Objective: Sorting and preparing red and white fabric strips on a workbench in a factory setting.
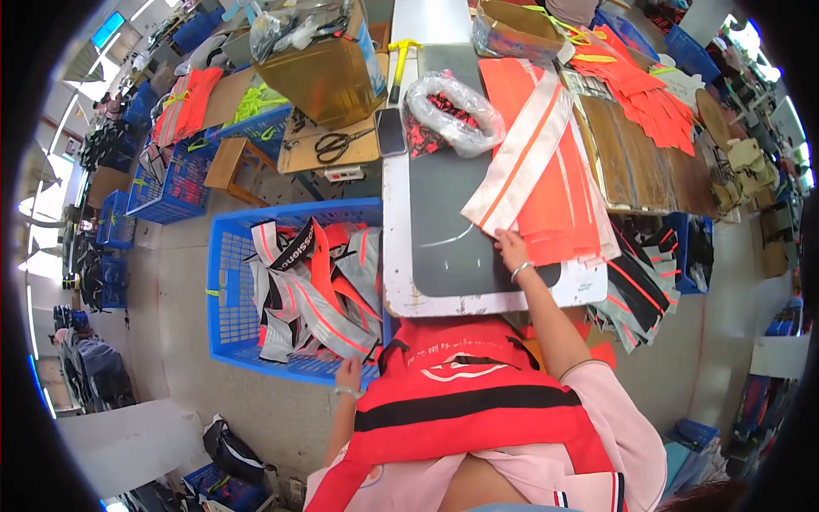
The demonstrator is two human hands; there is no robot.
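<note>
On the worktable, my right hand (512,249) pinches the lower end of a pale fabric strip (527,158) with an orange line along its middle. That strip lies slantwise across a stack of flat orange fabric pieces (556,205). My left hand (349,375) is low at the front rim of a blue plastic basket (226,290), its fingers drawn together beside the end of a grey strip; what they hold is too small to make out. Inside the basket lie jumbled grey, black and orange strips (320,309).
A plastic-wrapped ring-shaped bundle (452,113), a yellow hammer (401,68) and a phone (391,132) lie toward the table's far side. Black scissors (337,147) rest on a side board. Grey and black strips (636,286) hang at the table's right. A wooden stool (232,169) stands behind the basket.
</note>
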